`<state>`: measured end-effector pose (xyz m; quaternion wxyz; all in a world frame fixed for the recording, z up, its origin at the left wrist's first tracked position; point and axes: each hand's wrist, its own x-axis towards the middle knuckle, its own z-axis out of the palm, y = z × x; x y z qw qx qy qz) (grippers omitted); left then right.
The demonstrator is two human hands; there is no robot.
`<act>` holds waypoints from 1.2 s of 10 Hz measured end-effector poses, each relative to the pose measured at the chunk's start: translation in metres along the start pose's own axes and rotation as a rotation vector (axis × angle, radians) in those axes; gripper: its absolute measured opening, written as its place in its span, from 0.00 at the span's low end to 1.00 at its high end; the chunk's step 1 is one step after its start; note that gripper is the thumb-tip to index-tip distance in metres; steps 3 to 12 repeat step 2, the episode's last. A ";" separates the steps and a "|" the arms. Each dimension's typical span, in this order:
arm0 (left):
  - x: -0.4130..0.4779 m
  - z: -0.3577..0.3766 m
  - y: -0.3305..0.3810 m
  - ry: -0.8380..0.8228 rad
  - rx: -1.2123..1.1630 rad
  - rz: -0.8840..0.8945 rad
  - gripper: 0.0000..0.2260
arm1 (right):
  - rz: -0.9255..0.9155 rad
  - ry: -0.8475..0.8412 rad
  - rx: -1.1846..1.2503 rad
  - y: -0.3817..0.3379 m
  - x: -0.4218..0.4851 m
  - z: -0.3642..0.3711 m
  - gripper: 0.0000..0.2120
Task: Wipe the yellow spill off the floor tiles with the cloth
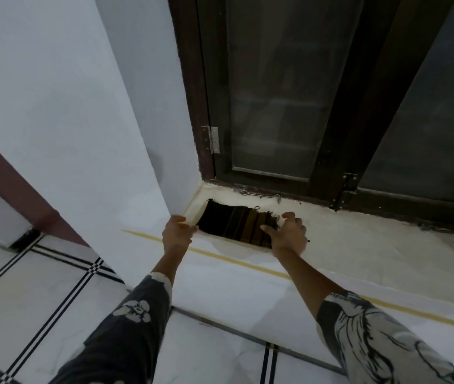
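While both hands press its ends, left hand at the left edge and right hand fingers spread on the right, the dark brown-striped cloth lies flat against the door frame corner.

Your left sleeve is dark charcoal fabric printed with a pale grey flower with a dark centre, and it ends at mid-forearm. Your right sleeve is the same dark cloth, with large pale grey petal shapes outlined in black.
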<state>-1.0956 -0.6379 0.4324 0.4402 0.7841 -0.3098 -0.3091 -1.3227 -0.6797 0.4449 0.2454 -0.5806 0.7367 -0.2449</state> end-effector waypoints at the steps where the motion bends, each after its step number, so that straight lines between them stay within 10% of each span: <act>1: -0.007 -0.030 -0.009 -0.062 -0.036 0.039 0.13 | -0.216 -0.047 0.082 -0.028 -0.016 0.016 0.24; 2: -0.010 -0.068 -0.020 -0.167 0.056 0.038 0.09 | -0.410 -0.281 0.196 -0.070 -0.043 0.050 0.20; 12: -0.010 -0.068 -0.020 -0.167 0.056 0.038 0.09 | -0.410 -0.281 0.196 -0.070 -0.043 0.050 0.20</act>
